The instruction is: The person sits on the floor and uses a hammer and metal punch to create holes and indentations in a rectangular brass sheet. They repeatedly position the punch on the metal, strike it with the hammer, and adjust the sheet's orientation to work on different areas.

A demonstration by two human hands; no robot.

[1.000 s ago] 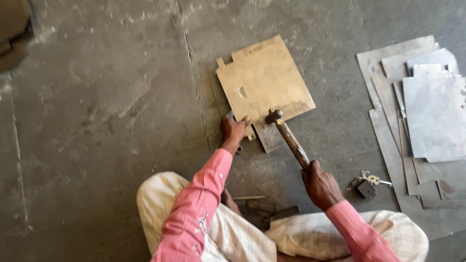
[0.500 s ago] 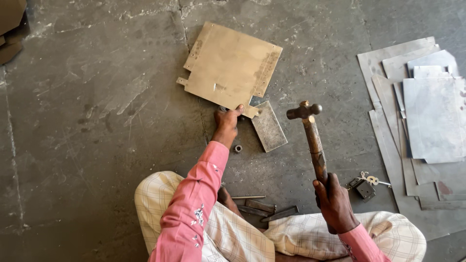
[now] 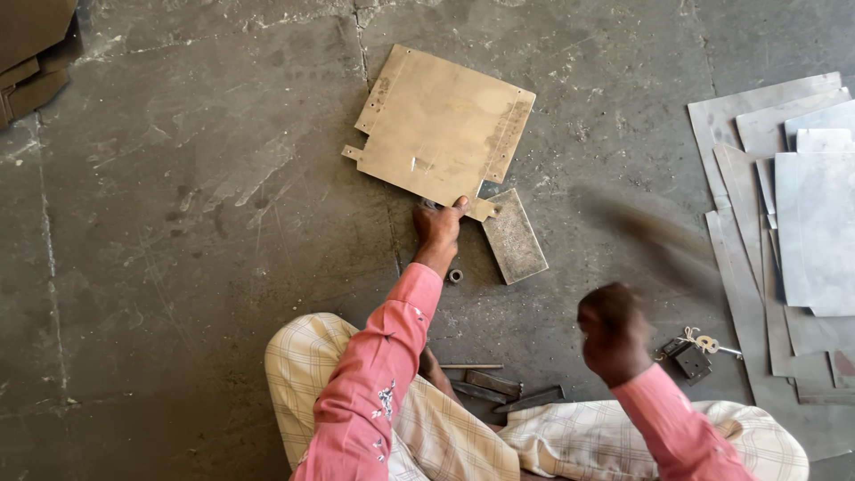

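My left hand (image 3: 438, 224) pinches the near edge of the tan metal plate (image 3: 441, 125), thumb on top and fingers curled under, plate lying flat on the concrete floor (image 3: 178, 223). A small grey steel block (image 3: 515, 235) sits just beside that hand, touching the plate's corner tab. My right hand (image 3: 613, 331) is a closed fist around a hammer handle (image 3: 655, 239), all badly motion-blurred, hammer head not readable. A small nut (image 3: 455, 276) lies near my left wrist. Stacked grey sheets (image 3: 793, 223) lie far right; padlock with keys (image 3: 693, 354) near my right hand.
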